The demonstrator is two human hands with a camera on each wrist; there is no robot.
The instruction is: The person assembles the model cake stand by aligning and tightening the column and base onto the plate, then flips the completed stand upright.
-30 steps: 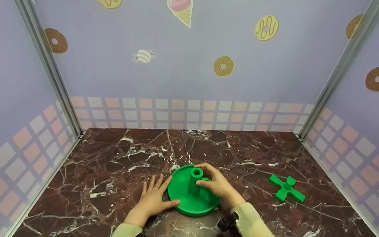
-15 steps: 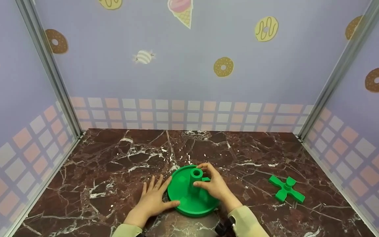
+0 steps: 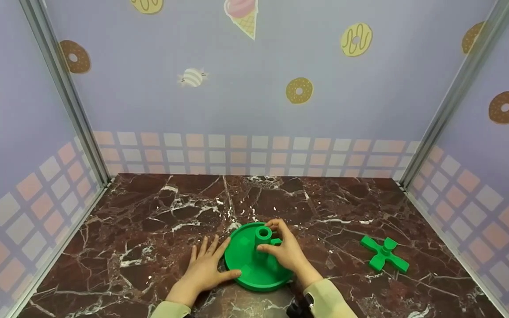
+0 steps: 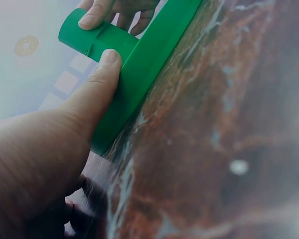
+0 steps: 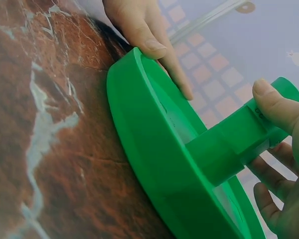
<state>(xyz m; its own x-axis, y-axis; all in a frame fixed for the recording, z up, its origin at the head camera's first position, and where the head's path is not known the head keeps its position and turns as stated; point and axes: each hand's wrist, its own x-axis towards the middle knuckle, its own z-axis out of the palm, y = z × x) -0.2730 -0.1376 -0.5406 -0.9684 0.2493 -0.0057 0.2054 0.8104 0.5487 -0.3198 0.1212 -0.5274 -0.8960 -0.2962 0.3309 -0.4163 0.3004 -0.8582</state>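
Note:
A round green dish (image 3: 245, 278) with a raised rim lies flat on the marbled table. From its middle rises a hollow green tube (image 3: 263, 235), with a small tab sticking out on its right side. My right hand (image 3: 289, 251) pinches the tube between thumb and fingers; in the right wrist view the thumb presses near the top of the tube (image 5: 229, 137). My left hand (image 3: 206, 268) rests at the dish's left side, fingers spread and straight, thumb on the rim. The right hand's fingers behind the tube are partly hidden in the head view.
A green four-armed cross piece (image 3: 384, 253) with a short round peg lies on the table (image 3: 325, 203) to the right. Patterned panels (image 3: 237, 110) stand at the back and both sides, joined by metal posts (image 3: 453, 95).
My right hand has turned slightly around the tube, and its wrist and sleeve have swung left. The small tab shows more between thumb and fingers. The left hand keeps its place.

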